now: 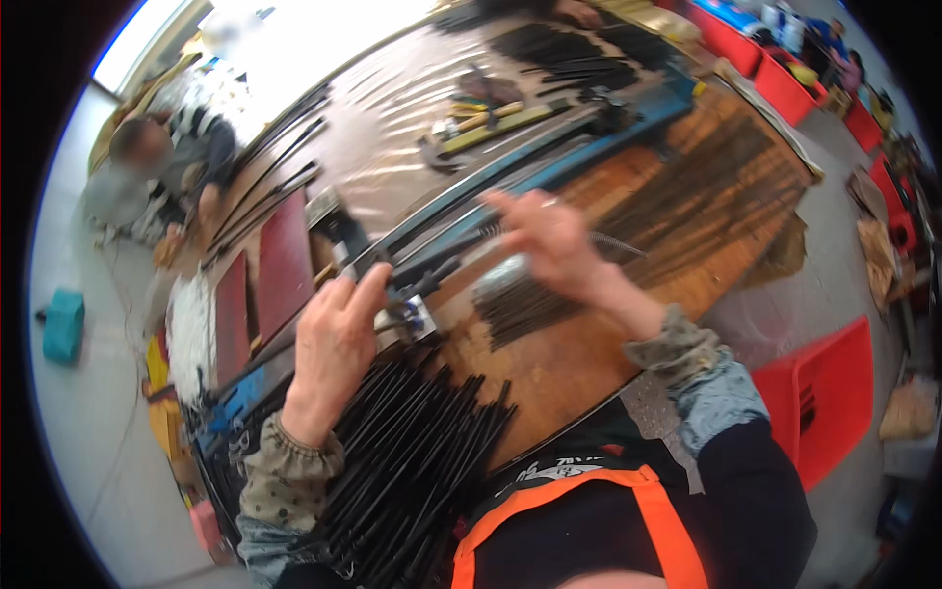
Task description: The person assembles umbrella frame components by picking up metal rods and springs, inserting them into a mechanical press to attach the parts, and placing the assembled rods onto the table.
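My left hand point(339, 329) is closed, with curled fingers at the near end of a long blue-and-black bench fixture point(549, 177). What it grips there is hidden. My right hand point(554, 240), somewhat blurred, is over the middle of the bench with its index finger stretched out. A thin coiled spring point(618, 243) shows on both sides of it and seems pinched between thumb and fingers. Between my hands sits a black handle-like part point(432, 280) beside small metal pieces. Below my left hand lies a thick bundle of black rods point(422, 452).
Thin dark wires point(520, 304) lie bunched on the wooden tabletop point(559, 358). Beyond the fixture are a hammer point(437, 155) and yellow-handled tools. Dark red boards point(285, 260) lie at left. A person point(177, 162) sits at far left. A red bin point(824, 402) stands at right.
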The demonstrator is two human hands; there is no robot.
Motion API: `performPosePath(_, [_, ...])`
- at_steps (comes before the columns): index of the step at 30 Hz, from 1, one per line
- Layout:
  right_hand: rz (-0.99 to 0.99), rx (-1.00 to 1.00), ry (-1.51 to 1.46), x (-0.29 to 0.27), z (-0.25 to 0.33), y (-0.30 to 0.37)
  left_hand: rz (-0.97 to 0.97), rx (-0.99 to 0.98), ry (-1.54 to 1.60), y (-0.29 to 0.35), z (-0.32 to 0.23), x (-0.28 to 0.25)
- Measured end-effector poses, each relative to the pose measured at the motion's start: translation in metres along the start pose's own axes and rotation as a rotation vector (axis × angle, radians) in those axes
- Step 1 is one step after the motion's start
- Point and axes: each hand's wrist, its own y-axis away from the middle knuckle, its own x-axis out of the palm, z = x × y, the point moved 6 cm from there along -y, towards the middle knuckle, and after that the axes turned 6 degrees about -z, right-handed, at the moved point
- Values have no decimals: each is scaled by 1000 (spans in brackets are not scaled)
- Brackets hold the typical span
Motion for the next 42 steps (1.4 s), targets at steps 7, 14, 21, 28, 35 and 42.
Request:
performPosePath(7, [211, 345, -118, 44, -57, 6, -300, -373, -128, 53, 111, -93])
performPosePath(14, [367, -17, -358, 178, 37, -86, -324, -525, -144, 108, 124, -119])
performPosePath(21, [482, -162, -111, 228, 42, -69, -265, -672, -155, 194, 145, -120])
performPosePath(28, [467, -407, 102, 232, 58, -70, -286, -636, -115, 184, 153, -106])
performPosePath(35, [328, -200, 509, 76, -96, -50, -101, -508, -163, 172, 162, -59])
performPosePath(42, [285, -227, 719, -5, -161, -37, -54, -317, 3, 57, 130, 54])
